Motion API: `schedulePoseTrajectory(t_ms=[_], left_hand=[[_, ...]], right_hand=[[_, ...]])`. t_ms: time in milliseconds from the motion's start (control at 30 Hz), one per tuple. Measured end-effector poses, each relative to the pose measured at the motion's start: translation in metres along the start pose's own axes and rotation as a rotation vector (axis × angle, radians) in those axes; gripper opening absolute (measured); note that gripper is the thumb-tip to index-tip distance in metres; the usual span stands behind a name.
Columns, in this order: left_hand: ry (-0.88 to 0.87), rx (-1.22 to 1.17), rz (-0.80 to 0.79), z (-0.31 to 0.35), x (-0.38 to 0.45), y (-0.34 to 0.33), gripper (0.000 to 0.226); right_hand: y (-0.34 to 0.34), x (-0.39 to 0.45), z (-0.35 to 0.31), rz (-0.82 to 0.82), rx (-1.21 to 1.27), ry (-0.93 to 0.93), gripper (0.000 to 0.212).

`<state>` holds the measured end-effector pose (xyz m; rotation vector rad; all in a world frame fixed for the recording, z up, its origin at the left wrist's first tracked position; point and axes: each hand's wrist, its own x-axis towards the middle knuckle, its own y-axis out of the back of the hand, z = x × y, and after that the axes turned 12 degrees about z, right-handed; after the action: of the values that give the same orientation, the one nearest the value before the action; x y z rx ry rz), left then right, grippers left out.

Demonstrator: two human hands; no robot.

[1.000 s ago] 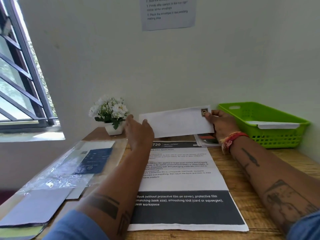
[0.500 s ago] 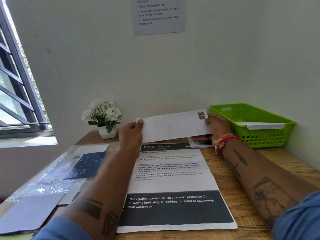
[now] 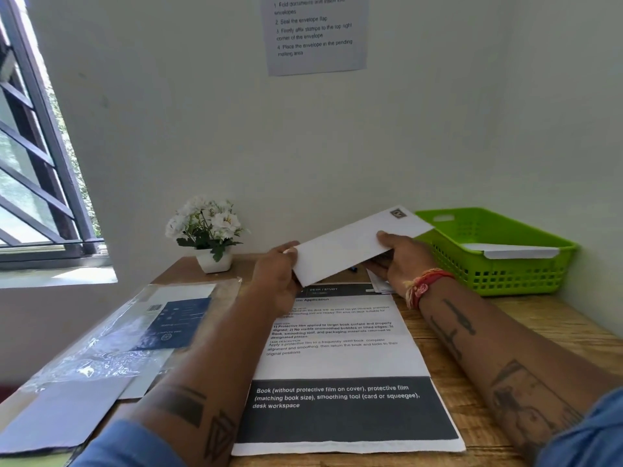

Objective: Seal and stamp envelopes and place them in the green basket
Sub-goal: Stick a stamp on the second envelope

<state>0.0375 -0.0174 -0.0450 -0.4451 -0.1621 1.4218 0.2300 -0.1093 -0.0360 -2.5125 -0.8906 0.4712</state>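
A white envelope (image 3: 350,242) with a small stamp (image 3: 398,213) in its top right corner is held above the desk, tilted with its right end raised toward the green basket (image 3: 526,274). My left hand (image 3: 278,274) grips its lower left end. My right hand (image 3: 401,261) holds it from below near the middle, thumb on top. The stamped corner overlaps the basket's left rim in the view. Another white envelope (image 3: 512,251) lies inside the basket.
A printed instruction sheet (image 3: 340,362) lies on the wooden desk under my arms. A plastic-wrapped blue book and papers (image 3: 168,325) lie at the left. A small pot of white flowers (image 3: 209,230) stands by the wall. A few papers (image 3: 379,284) lie under my right hand.
The envelope has tilted and moved right, its stamped end rising toward the basket. My right hand shifted from the envelope's right end to under its middle.
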Motion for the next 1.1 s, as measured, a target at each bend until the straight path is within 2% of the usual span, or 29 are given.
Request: schedulePoseTrajectory(t_ms=[100, 167, 300, 333, 400, 433, 467, 500, 567, 633, 667, 800, 933, 1033, 1100], left_hand=[[-0.029, 0.177, -0.118, -0.005, -0.006, -0.002, 0.023], [-0.031, 0.235, -0.125, -0.008, -0.008, -0.002, 0.024], [-0.077, 0.312, -0.161, -0.007, -0.008, -0.005, 0.021], [-0.086, 0.302, -0.160, -0.005, -0.009, -0.006, 0.019], [-0.075, 0.238, -0.128, -0.001, -0.013, -0.011, 0.016], [-0.049, 0.187, -0.105, 0.001, -0.015, -0.015, 0.016], [-0.008, 0.126, -0.089, 0.003, -0.019, -0.020, 0.017], [0.032, 0.074, -0.086, 0.004, -0.023, -0.026, 0.019], [0.074, 0.014, -0.114, 0.007, -0.034, -0.039, 0.024], [0.092, -0.027, -0.151, 0.011, -0.046, -0.053, 0.027], [0.104, -0.041, -0.164, 0.013, -0.052, -0.060, 0.026], [0.161, -0.036, -0.260, 0.015, -0.083, -0.097, 0.027], [0.202, -0.006, -0.408, 0.009, -0.115, -0.144, 0.034], [0.166, 0.071, -0.498, 0.004, -0.133, -0.167, 0.037], [0.115, 0.151, -0.495, -0.003, -0.139, -0.176, 0.035]], right_hand=[[-0.006, -0.001, 0.001, 0.056, -0.069, 0.090, 0.014], [-0.004, -0.002, -0.002, 0.075, -0.118, 0.150, 0.010], [-0.004, -0.007, -0.006, 0.149, -0.367, 0.325, 0.022], [-0.006, -0.008, -0.007, 0.187, -0.478, 0.396, 0.036], [-0.011, -0.019, -0.011, 0.283, -0.708, 0.532, 0.088], [-0.015, -0.030, -0.014, 0.317, -0.800, 0.605, 0.108], [-0.018, -0.040, -0.016, 0.333, -0.905, 0.716, 0.116], [-0.021, -0.053, -0.018, 0.306, -1.050, 0.848, 0.114], [-0.025, -0.072, -0.024, 0.069, -1.384, 1.064, 0.096], [-0.020, -0.088, -0.031, -0.180, -1.594, 1.064, 0.074], [-0.014, -0.092, -0.037, -0.222, -1.660, 1.047, 0.070], [0.017, -0.103, -0.074, -0.125, -1.840, 1.089, 0.073], [0.047, -0.107, -0.119, 0.027, -1.811, 1.270, 0.045], [0.078, -0.095, -0.152, 0.148, -1.663, 1.329, 0.047], [0.100, -0.077, -0.168, 0.171, -1.512, 1.237, 0.046]])
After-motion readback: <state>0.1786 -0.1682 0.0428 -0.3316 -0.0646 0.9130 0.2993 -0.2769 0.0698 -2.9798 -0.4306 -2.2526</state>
